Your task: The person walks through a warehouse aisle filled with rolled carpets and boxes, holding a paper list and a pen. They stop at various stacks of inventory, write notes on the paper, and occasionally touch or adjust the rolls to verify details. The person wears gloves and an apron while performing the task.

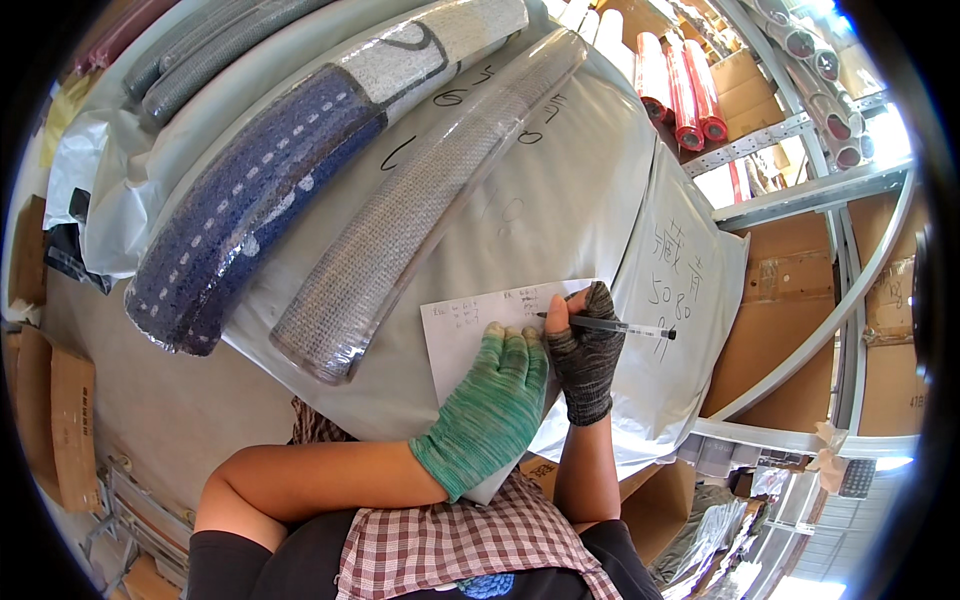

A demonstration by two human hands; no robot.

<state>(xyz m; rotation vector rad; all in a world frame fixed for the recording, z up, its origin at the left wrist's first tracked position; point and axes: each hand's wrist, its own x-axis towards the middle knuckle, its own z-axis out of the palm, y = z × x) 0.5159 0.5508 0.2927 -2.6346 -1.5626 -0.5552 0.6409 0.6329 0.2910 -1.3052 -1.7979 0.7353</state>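
Observation:
My left hand (pixel 492 398), in a green knit glove, lies flat on a sheet of white paper (pixel 445 345) with its fingers stretched out. Handwritten lines run along the top of the sheet. In my right hand (pixel 583 350), which wears a dark fingerless glove, a black pen (pixel 625 327) is gripped, its tip at the paper close to the writing. The sheet rests on a large grey-white plastic-wrapped bundle (pixel 480 260). Left of the paper lies a grey woven roll (pixel 420 215) in clear film, and beyond it a blue and white rolled mat (pixel 270 180).
Grey rolls (pixel 230 60) lie on the far left of the bundle. Red wrapped rolls (pixel 680 90) stand at the back right near a metal rack (pixel 790 205) with cardboard boxes (pixel 775 310). An open cardboard box (pixel 70 430) stands at the left. Marker writing covers parts of the bundle.

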